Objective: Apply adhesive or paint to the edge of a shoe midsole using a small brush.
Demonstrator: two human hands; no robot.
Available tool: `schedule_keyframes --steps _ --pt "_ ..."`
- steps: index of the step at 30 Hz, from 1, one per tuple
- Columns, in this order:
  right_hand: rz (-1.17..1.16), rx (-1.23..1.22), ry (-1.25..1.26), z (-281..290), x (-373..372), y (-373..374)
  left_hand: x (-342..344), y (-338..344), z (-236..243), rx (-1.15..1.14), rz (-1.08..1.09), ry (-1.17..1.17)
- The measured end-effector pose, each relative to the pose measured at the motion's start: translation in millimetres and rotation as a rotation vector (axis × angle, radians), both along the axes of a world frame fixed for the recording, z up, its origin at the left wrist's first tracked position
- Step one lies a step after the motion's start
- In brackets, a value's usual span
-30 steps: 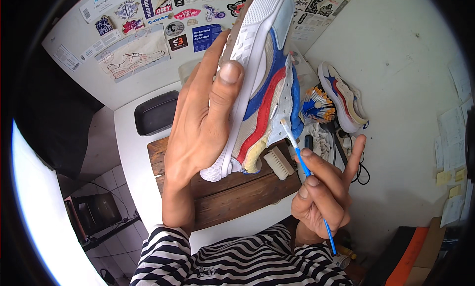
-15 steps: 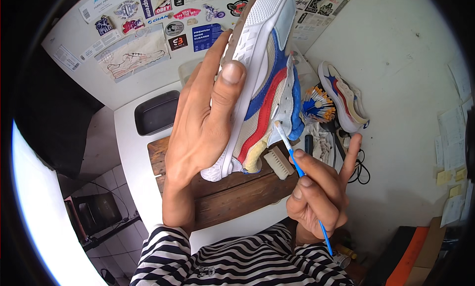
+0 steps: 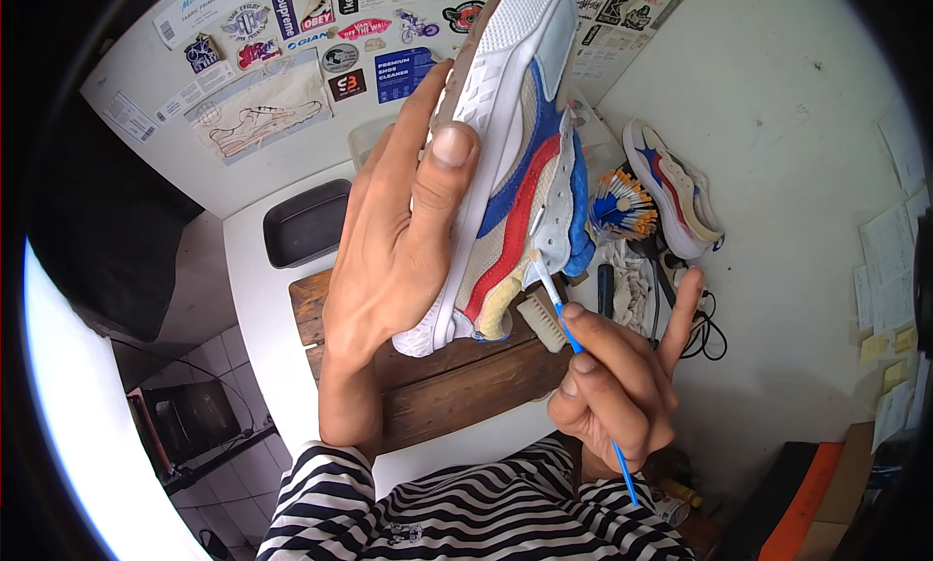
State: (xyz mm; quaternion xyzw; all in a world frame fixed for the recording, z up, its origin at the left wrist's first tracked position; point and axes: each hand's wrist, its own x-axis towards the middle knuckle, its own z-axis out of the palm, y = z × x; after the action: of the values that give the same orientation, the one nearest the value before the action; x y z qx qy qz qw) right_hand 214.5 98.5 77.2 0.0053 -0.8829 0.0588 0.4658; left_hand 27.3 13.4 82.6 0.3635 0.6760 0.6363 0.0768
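My left hand is wrapped round the sole of a sneaker, holding it raised with the toe pointing up and away. The shoe's side, with red, blue, cream and pale grey panels, faces right. Between the thumb and fingers of my right hand is a thin paintbrush with a blue handle. Its bristle tip meets the pale grey lace panel close to the yellow collar. My little finger sticks out. Under the shoe, a scrubbing brush lies on the brown wooden board.
A black tray sits at the table's left. To the right are a holder full of thin brushes, the matching sneaker, a crumpled white cloth and a black cable. Stickers cover the back wall.
My right hand has shifted slightly left and down, carrying the brush tip along the grey panel toward the red stripe. The sneaker and my left hand have hardly moved.
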Motion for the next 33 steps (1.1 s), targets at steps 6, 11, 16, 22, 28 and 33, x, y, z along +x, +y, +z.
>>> schedule_keyframes --steps 6,11,16,22,28,33 --pt "0.009 0.001 -0.030 3 2 6 0 -2 -1 0.019 0.016 0.009" --pt "-0.021 0.005 0.020 3 2 9 1 -1 2 0.020 0.013 0.013" --pt "0.001 -0.002 0.050 2 1 11 -1 -1 -2 -0.004 -0.005 -0.020" --pt "0.031 -0.001 0.072 1 -1 14 -2 -2 -4 -0.037 0.021 0.005" --pt "0.023 -0.025 0.061 1 -2 14 -2 -3 0 -0.017 0.017 0.031" --pt "0.027 -0.019 0.104 2 -1 15 -1 -2 2 -0.011 0.013 0.029"
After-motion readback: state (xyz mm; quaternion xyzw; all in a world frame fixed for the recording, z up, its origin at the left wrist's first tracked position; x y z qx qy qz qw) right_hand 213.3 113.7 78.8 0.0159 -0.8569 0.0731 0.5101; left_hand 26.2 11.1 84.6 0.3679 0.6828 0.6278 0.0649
